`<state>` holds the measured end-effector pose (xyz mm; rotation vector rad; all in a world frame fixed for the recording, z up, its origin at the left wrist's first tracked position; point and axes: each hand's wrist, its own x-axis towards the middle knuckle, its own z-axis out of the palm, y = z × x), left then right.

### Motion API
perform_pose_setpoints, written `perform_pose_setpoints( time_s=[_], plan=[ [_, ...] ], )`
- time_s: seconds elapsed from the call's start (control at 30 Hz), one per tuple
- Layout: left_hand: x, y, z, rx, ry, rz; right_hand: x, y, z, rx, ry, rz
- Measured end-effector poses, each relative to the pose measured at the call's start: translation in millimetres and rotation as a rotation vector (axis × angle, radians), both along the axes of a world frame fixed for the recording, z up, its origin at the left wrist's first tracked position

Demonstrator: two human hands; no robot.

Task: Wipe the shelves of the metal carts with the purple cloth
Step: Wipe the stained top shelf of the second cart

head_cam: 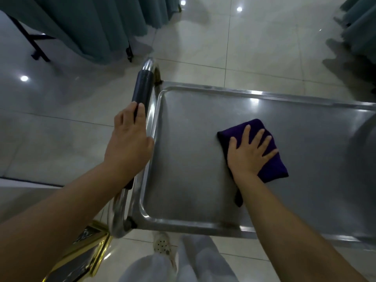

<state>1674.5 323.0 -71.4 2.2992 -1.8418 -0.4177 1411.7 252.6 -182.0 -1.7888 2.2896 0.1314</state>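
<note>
Looking down from my head, I see at the far left a dark folding stand (pixel 34 40) on the glossy tiled floor (pixel 61 110), with teal curtains (pixel 85 25) hanging beside it. Low on the left a gold-framed object (pixel 85 253) leans into view just beside the cart's corner. My left hand (pixel 130 139) curls around the cart's handle (pixel 140 102), fingers wrapped over the black grip sleeve where it meets the bare chrome tube, thumb on the side toward me. The handle runs along the left end of the metal cart (pixel 203 223), just outside the raised rim of its top shelf (pixel 193 159). Below the cart's near edge I make out my pale trousers (pixel 195 261) and one white perforated clog (pixel 161 244) on the tiles. Further right, the purple cloth (pixel 272 165) lies folded and flat on the top shelf, roughly midway between the near and far rims. My right hand (pixel 249 153) presses down on it, palm flat and fingers straight and spread, pointing away and to the right; a dark corner of the cloth sticks out under my wrist. At the far right more teal drapery (pixel 358 23) hangs above the floor.
</note>
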Motion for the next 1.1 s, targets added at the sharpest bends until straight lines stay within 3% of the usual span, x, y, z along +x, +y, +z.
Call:
perform_pose_setpoints(
  time_s=[0.27, 0.43, 0.63, 0.8, 0.97, 1.1],
  plan=[
    [-0.2, -2.4, -8.1, -0.032, -0.109, 0.013, 166.3, 23.4, -11.8, 0.0, -0.086, 0.557],
    [-1.2, -1.7, -8.7, -0.018, -0.11, 0.04, 149.9, -2.7, -13.7, 0.0, -0.121, 0.802],
    [-3.3, -2.5, -6.7, -0.015, -0.102, 0.045, 17.5, -75.4, -9.5, -0.038, -0.012, 0.445],
    [-2.3, -3.0, -7.8, -0.033, -0.111, 0.025, -65.3, -89.7, 0.3, 0.006, 0.038, 0.115],
    [-2.5, -4.0, -11.3, -0.083, -0.158, 0.01, -16.1, -88.5, -0.5, 0.028, 0.017, -0.022],
    [-2.6, -5.2, -11.6, -0.125, -0.186, 0.004, 71.4, -81.7, -4.3, 0.012, -0.008, 0.236]
  ],
)
